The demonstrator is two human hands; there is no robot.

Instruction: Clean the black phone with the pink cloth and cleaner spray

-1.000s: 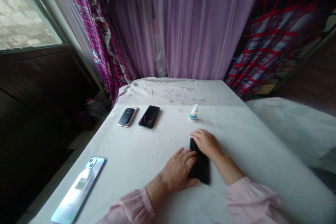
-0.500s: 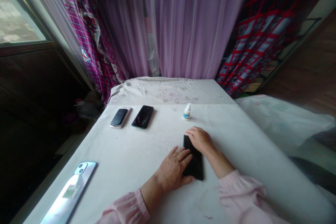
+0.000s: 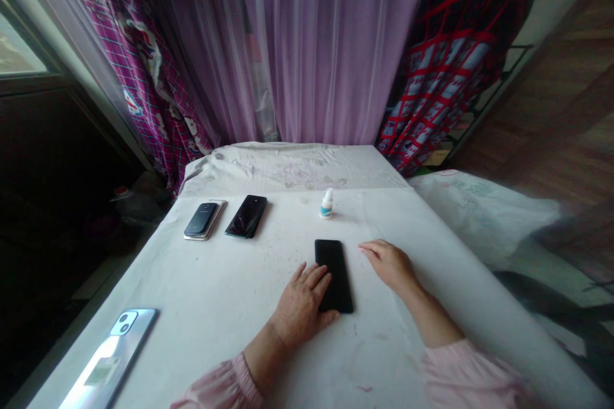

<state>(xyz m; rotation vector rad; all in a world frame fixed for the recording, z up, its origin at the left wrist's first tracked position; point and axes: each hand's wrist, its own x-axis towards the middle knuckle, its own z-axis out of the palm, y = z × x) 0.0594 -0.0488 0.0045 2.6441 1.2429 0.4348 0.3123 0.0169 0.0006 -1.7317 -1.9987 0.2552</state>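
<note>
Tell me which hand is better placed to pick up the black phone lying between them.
Left, likely. The left hand lies on the phone, fingers across its near left edge. The right hand rests flat on the cloth, apart from the phone.

Behind the white-clothed table [image 3: 225, 268] we see a sheer purple curtain [image 3: 311, 45], softly lit. Left of the table hang a pink cartoon-print curtain [image 3: 144, 96] and a bright window [image 3: 16, 54] above dark wood panelling [image 3: 52, 140]. Right of the table, a red-checked cloth [image 3: 451, 64] drapes a rack beside the brown wooden floor [image 3: 566, 108].
</note>
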